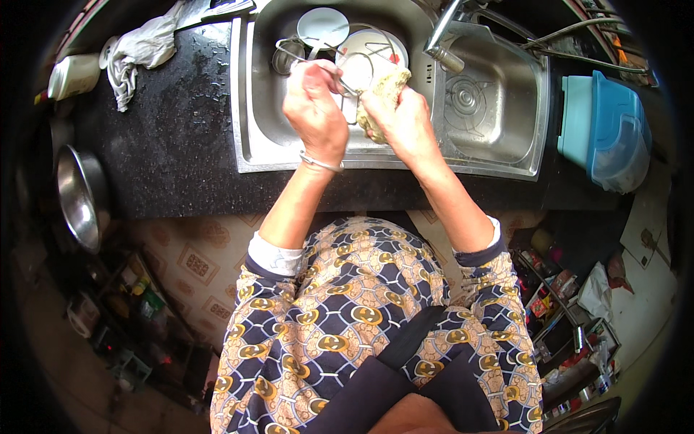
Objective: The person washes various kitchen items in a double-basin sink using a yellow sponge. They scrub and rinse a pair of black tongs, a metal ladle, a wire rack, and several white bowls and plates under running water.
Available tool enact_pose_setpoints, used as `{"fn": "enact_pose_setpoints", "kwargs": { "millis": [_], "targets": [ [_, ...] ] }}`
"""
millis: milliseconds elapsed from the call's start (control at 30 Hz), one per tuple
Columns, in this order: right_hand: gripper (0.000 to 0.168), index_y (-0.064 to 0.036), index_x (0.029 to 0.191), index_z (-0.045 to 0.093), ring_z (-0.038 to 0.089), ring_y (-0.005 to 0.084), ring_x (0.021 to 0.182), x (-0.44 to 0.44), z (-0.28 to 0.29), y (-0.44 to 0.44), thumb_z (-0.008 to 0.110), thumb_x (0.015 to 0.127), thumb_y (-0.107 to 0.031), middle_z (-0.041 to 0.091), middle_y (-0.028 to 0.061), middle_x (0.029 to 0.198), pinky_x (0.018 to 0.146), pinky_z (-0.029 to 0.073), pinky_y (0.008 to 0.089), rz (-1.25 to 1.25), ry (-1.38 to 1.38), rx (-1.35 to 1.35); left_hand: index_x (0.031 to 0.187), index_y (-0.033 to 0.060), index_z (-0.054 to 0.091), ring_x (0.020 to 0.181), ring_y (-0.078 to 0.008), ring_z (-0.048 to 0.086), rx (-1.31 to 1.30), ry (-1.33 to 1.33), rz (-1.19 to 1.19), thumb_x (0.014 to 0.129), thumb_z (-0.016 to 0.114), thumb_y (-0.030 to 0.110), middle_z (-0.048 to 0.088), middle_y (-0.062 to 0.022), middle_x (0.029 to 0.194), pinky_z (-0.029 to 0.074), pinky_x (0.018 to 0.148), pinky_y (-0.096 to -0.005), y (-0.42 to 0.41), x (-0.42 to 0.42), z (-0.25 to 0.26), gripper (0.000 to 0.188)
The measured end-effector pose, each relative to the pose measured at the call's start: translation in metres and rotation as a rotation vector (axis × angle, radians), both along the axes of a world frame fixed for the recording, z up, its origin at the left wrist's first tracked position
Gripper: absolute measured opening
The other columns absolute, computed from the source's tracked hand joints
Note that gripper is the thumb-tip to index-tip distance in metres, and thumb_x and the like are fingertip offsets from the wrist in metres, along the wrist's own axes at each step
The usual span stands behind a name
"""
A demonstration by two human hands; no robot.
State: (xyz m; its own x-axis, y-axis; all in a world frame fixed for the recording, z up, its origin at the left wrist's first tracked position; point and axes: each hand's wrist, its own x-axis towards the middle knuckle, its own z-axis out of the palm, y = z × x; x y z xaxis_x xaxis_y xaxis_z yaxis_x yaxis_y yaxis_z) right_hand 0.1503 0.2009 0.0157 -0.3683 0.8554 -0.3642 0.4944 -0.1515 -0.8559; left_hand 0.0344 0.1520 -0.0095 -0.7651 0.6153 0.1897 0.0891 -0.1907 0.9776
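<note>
My left hand, with a pale bangle at its wrist, is closed on a bent metal wire rack above the left basin of the steel sink. In my right hand is a yellowish, rough scrubbing cloth or loofah, pressed close to the wire. Below the rack, inside the basin, lie a white bowl, a white dish with red marks and a small metal cup. My fingers hide part of the rack.
A chrome faucet reaches over the divider beside the right basin. Right of the sink stands a blue plastic box. On the left of the black counter are a white rag, a white tub and a steel bowl.
</note>
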Motion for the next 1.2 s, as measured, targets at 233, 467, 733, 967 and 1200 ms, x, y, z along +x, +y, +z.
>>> {"fn": "enact_pose_setpoints", "kwargs": {
  "millis": [233,467,733,967,1200],
  "targets": [
    [0.03,0.001,0.107,0.058,0.063,0.0121,0.08,0.069,0.006,0.013,0.062,0.087,-0.021,0.064,0.007,0.095,0.067,0.054,0.0268,-0.301,0.332,-0.383,0.086,-0.0025,0.055,0.055,-0.0187,0.057,-0.16,-0.106,-0.259,0.098,0.039,0.021,0.062,-0.0126,0.072,0.046,0.056,-0.0307,-0.007,-0.038,-0.054,0.031],
    [0.034,-0.002,0.111,0.054,0.063,0.016,0.085,0.152,-0.002,0.024,0.051,0.094,-0.031,0.062,0.0079,0.097,0.07,0.054,0.031,-0.517,0.477,-0.483,0.081,0.0041,0.055,0.072,-0.0319,0.058,-0.579,0.969,-0.945,0.09,0.052,0.021,0.056,-0.0148,0.076,0.046,0.068,-0.039,-0.03,-0.034,-0.083,0.02],
    [0.036,-0.006,0.118,0.049,0.057,0.0227,0.1,0.234,0.012,0.021,0.042,0.095,-0.034,0.059,0.0092,0.111,0.081,0.049,0.038,-0.801,0.733,-0.44,0.081,0.0067,0.06,0.08,-0.0271,0.058,-0.656,1.147,-0.838,0.086,0.055,0.028,0.057,-0.0108,0.08,0.042,0.078,-0.0391,-0.024,0.005,-0.084,0.022],
    [0.029,-0.004,0.113,0.053,0.059,0.0216,0.087,0.262,0.006,0.011,0.048,0.093,-0.025,0.061,0.009,0.104,0.078,0.05,0.0354,-0.896,0.864,-0.444,0.093,-0.0001,0.066,0.1,-0.0375,0.056,-1.247,1.074,-1.271,0.093,0.04,0.032,0.062,-0.0217,0.101,0.042,0.09,-0.0448,-0.036,-0.068,-0.18,0.04],
    [0.032,-0.003,0.117,0.052,0.059,0.0201,0.089,0.267,0.014,0.001,0.046,0.094,-0.024,0.061,0.0094,0.104,0.075,0.05,0.0341,-0.89,0.955,-0.452,0.084,-0.0007,0.067,0.085,-0.036,0.061,-1.324,1.035,-1.332,0.089,0.051,0.035,0.064,-0.0217,0.087,0.048,0.079,-0.0422,0.018,0.004,-0.043,0.04]
  ]
}}
